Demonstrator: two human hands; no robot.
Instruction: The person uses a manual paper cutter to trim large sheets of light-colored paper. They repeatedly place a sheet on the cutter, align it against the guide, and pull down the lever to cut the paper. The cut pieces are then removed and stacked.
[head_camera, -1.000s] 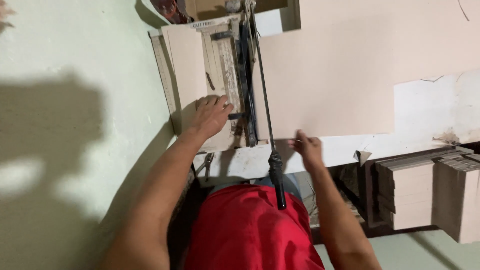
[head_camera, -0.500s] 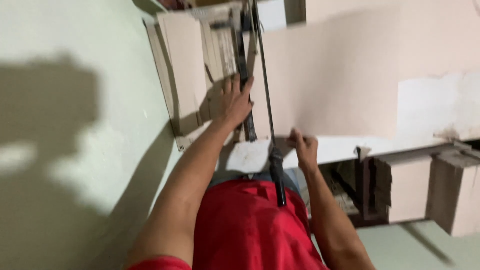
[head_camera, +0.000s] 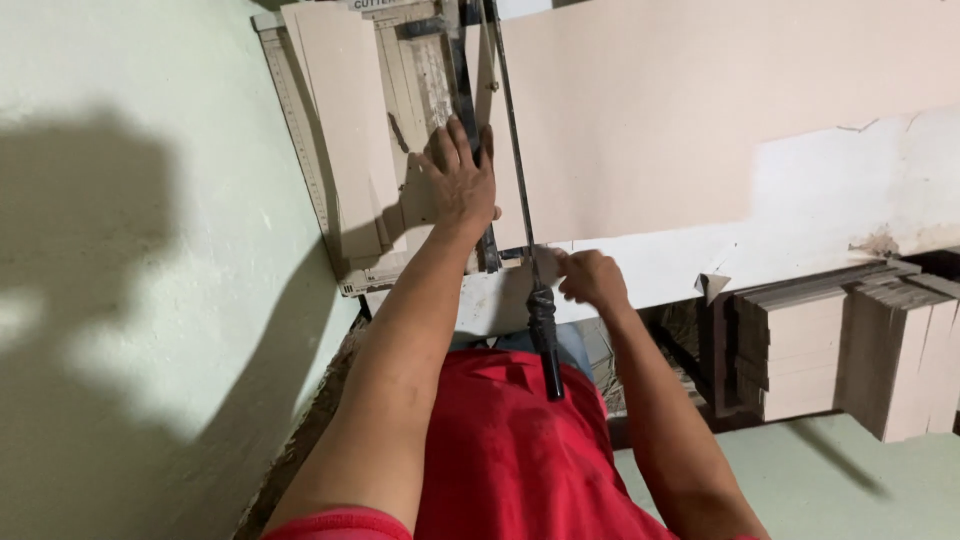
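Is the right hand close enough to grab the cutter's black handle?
Probably yes. The right hand sits at the near edge of the big board, right beside the black handle, with nothing between them.

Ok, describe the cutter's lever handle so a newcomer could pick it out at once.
Start at the big pale pink sheet on the white bench. Along its left edge a thin dark blade arm runs toward the person. It ends in the black handle grip, overhanging the red shirt beside the right hand: the only thick black bar there.
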